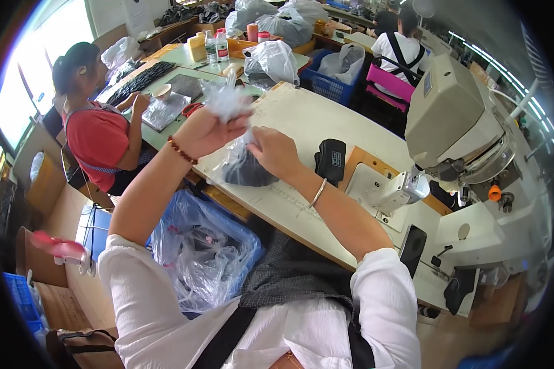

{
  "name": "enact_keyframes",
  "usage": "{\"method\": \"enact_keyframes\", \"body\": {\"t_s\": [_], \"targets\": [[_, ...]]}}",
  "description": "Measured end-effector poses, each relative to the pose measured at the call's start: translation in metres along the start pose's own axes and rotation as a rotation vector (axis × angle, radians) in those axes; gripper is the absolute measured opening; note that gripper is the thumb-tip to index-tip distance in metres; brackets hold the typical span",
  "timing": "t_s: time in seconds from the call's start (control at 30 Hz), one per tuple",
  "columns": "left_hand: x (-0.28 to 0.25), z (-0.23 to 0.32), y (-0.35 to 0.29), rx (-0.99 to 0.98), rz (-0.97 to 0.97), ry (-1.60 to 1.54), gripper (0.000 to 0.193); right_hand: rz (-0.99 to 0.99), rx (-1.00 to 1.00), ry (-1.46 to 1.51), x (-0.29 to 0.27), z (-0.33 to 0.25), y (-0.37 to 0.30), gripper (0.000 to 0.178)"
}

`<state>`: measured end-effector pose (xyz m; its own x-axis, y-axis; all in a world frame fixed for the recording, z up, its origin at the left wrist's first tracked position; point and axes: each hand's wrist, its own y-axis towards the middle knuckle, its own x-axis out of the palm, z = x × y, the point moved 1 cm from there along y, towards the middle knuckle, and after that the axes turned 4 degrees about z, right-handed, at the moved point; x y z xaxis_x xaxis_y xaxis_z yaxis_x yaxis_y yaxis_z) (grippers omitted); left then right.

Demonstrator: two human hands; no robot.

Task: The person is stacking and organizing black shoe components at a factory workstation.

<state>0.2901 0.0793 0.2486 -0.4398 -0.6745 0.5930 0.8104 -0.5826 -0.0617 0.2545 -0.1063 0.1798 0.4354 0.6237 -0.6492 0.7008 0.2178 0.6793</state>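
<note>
Nearest the camera, the person's white sleeves (148, 307) and a dark strap across the chest fill the lower edge; a dark checked cloth (295, 277) lies over the lap.

Left hand (206, 130): raised above the table edge, fingers closed on the gathered neck of a clear plastic bag (240, 157), the crumpled top of the film standing up above the fist. A beaded bracelet sits on that wrist.

Right hand (274, 150): just beside the left, fingers pinched on the same bag at its upper side. A thin bangle is on the wrist.

The bag hangs between the two hands over the near edge of the sewing table (301, 123), with dark fabric pieces (246, 172) in its lower part.

Progress, as judged: the bag holds its contents and its mouth is bunched in the hands; whether it is being opened or closed cannot be told. No piece lies under the sewing machine (455, 129).

Surroundings: a black folded item (331, 160) lies on the table right of the hands. A second large clear bag (203, 252) sits below the table at the person's left. A co-worker in a red top (98, 138) sits at the next table.
</note>
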Motion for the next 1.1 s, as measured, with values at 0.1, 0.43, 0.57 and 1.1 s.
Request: {"method": "enact_keyframes", "body": {"t_s": [0.1, 0.43, 0.57, 1.1], "targets": [[0.026, -0.004, 0.006, 0.026, -0.157, 0.004, 0.027, -0.045, 0.025, -0.059, 0.002, 0.008, 0.005, 0.013], [0.047, 0.065, 0.025, 0.809, 0.478, 1.741, 0.038, 0.009, -0.004, -0.143, -0.024, -0.006, 0.062, 0.014], [0.038, 0.082, 0.031, 0.157, 0.036, 1.135, 0.030, 0.218, -0.078, -0.051, -0.027, -0.001, 0.077, 0.013], [0.016, 0.145, 0.036, 0.452, 0.107, 0.759, 0.026, 0.248, 0.508, 0.549, -0.057, 0.067, 0.125, 0.021]]}}
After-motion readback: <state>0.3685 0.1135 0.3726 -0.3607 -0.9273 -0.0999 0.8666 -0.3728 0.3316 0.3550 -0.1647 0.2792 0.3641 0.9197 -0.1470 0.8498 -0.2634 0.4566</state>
